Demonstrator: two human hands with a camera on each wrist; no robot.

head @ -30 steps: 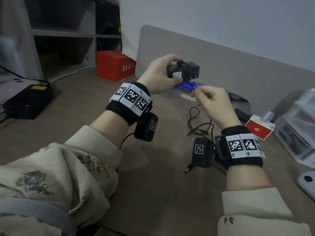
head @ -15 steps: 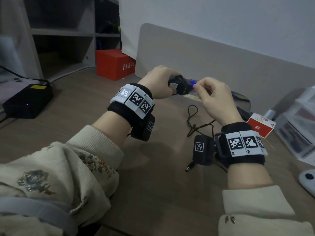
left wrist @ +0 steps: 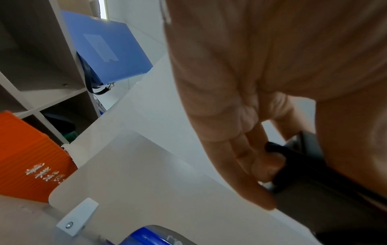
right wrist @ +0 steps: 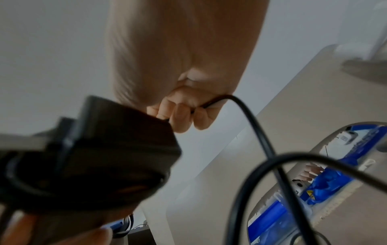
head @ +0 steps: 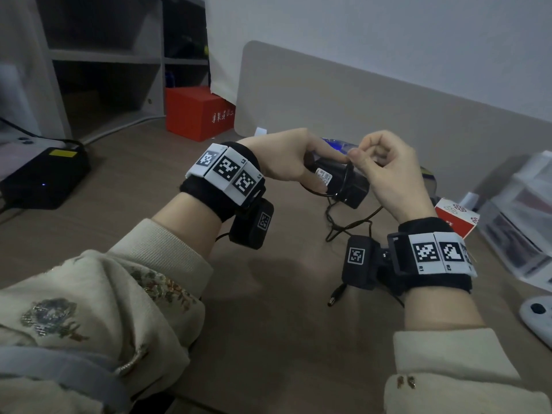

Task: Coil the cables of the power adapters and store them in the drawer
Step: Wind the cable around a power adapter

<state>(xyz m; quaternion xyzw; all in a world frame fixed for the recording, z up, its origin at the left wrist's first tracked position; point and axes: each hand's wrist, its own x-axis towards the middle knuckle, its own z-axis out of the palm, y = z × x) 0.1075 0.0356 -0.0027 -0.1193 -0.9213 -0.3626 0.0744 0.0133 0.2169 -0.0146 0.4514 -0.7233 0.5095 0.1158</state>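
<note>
My left hand (head: 295,162) grips a black power adapter (head: 340,180) with a white label, held above the wooden desk (head: 268,324). In the left wrist view its fingers (left wrist: 251,165) curl round the black adapter (left wrist: 314,179). My right hand (head: 379,168) pinches the thin black cable (head: 348,171) just above the adapter, where a loop lies round the body. In the right wrist view the cable (right wrist: 247,116) runs out of the curled fingers (right wrist: 184,114) beside the adapter (right wrist: 94,157). The rest of the cable (head: 349,222) hangs down to the desk, ending in a barrel plug (head: 336,298). No drawer is in view.
A red box (head: 198,113) stands at the back left by grey shelves (head: 104,55). A black device with a yellow label (head: 44,180) lies far left. A beige divider panel (head: 388,100) runs behind. Clear plastic organisers (head: 522,219), a small red-and-white box (head: 457,216) and a white controller (head: 537,318) sit right.
Both hands have come lower and closer together. The adapter has turned in my left hand, and my right hand has brought the cable up to it, laying a loop round the body.
</note>
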